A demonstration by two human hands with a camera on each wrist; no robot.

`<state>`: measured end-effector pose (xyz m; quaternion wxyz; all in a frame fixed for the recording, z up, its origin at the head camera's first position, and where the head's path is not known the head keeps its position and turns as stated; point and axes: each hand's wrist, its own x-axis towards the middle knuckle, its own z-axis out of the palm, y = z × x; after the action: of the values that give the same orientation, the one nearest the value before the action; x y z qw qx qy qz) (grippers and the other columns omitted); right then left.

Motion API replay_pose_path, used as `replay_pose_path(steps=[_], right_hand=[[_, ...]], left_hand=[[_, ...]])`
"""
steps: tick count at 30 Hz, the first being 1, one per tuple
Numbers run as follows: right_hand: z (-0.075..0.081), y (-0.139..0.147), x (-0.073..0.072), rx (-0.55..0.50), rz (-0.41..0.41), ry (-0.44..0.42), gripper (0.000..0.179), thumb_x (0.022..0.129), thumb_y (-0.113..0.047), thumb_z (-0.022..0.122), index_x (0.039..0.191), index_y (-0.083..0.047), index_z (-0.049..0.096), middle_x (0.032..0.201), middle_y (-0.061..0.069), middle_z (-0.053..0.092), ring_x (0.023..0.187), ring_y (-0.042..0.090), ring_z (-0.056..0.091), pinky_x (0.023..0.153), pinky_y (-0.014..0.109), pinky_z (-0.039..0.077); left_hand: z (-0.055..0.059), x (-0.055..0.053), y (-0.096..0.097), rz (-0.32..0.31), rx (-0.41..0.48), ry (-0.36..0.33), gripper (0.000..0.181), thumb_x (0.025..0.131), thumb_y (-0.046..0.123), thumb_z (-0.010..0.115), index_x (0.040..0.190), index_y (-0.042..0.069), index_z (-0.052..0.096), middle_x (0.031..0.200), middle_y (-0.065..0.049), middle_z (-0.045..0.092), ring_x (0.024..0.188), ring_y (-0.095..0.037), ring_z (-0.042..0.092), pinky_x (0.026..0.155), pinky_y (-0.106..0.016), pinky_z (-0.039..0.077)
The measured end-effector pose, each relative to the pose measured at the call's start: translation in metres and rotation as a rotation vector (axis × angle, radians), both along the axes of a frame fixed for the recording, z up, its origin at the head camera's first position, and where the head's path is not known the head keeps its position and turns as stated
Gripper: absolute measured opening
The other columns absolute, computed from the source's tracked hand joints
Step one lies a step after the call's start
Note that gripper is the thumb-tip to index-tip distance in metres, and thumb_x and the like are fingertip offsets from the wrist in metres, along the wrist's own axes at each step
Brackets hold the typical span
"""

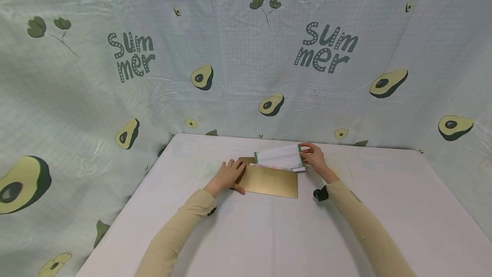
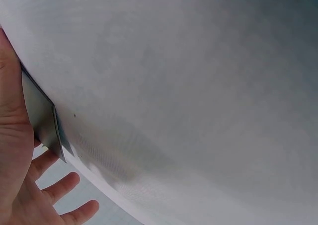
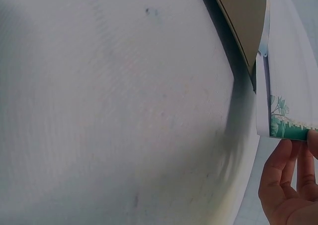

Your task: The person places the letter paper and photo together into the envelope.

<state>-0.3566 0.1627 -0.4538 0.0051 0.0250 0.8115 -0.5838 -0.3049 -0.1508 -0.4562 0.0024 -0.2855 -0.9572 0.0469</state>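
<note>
A flat gold envelope [image 1: 270, 182] lies near the middle of the table in the head view. My left hand [image 1: 229, 175] grips its left end, thumb by the near corner and fingers spread towards the far one. The left wrist view shows the envelope's corner [image 2: 44, 118] between thumb and fingers. Over its far edge is a white paper card [image 1: 277, 156] with green leafy ends. My right hand [image 1: 313, 156] pinches that card by its right end, thumb on the printed green border. Another pale card [image 1: 299, 169] shows beneath, partly hidden.
A white cloth covers the table [image 1: 269, 234]. Behind it and at the sides hangs a pale curtain [image 1: 230, 46] printed with avocados and lettering. A black wrist strap [image 1: 320, 193] sits at the right sleeve's cuff.
</note>
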Motion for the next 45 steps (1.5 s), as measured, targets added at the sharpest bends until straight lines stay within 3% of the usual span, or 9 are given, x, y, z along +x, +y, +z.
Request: replay_pose_path(steps=[10,16,25,39,45], right_hand=[[-0.001,-0.014,-0.001,0.054,0.024,0.015,0.038,0.086,0.001,0.051,0.124,-0.003,0.048,0.095,0.016,0.053,0.065,0.010,0.052,0.056,0.022,0.046],[0.000,-0.020,-0.002,0.116,0.048,0.009,0.045,0.086,0.001,0.050,0.129,-0.011,0.046,0.098,0.017,0.053,0.073,0.014,0.051,0.057,0.025,0.047],[0.000,-0.027,-0.002,0.179,0.092,0.000,0.042,0.086,0.001,0.047,0.126,-0.012,0.050,0.097,0.016,0.052,0.076,0.018,0.048,0.056,0.023,0.046],[-0.004,-0.025,-0.002,0.140,0.088,-0.020,0.037,0.085,0.001,0.049,0.120,-0.010,0.053,0.091,0.013,0.053,0.071,0.016,0.050,0.056,0.023,0.047],[-0.003,-0.023,-0.002,0.118,0.080,0.018,0.038,0.085,0.002,0.050,0.121,-0.009,0.053,0.092,0.013,0.053,0.072,0.015,0.052,0.058,0.025,0.051]], left_hand=[[-0.002,-0.001,0.000,0.006,-0.004,0.004,0.102,0.057,0.066,0.065,0.134,0.007,0.035,0.135,-0.014,0.038,0.116,-0.034,0.040,0.083,-0.048,0.039],[-0.002,-0.001,0.000,-0.007,-0.002,0.019,0.101,0.057,0.066,0.066,0.133,0.007,0.035,0.135,-0.013,0.038,0.113,-0.033,0.042,0.081,-0.048,0.040],[-0.002,-0.001,0.000,-0.011,-0.004,0.025,0.103,0.057,0.067,0.065,0.134,0.006,0.034,0.137,-0.013,0.035,0.113,-0.033,0.042,0.081,-0.048,0.040],[0.000,0.001,0.001,0.003,0.000,0.002,0.103,0.057,0.066,0.066,0.134,0.005,0.034,0.138,-0.013,0.034,0.114,-0.034,0.041,0.082,-0.049,0.039],[-0.001,-0.001,0.001,0.007,-0.004,0.006,0.103,0.057,0.067,0.065,0.134,0.006,0.034,0.137,-0.013,0.035,0.114,-0.033,0.041,0.082,-0.049,0.039]])
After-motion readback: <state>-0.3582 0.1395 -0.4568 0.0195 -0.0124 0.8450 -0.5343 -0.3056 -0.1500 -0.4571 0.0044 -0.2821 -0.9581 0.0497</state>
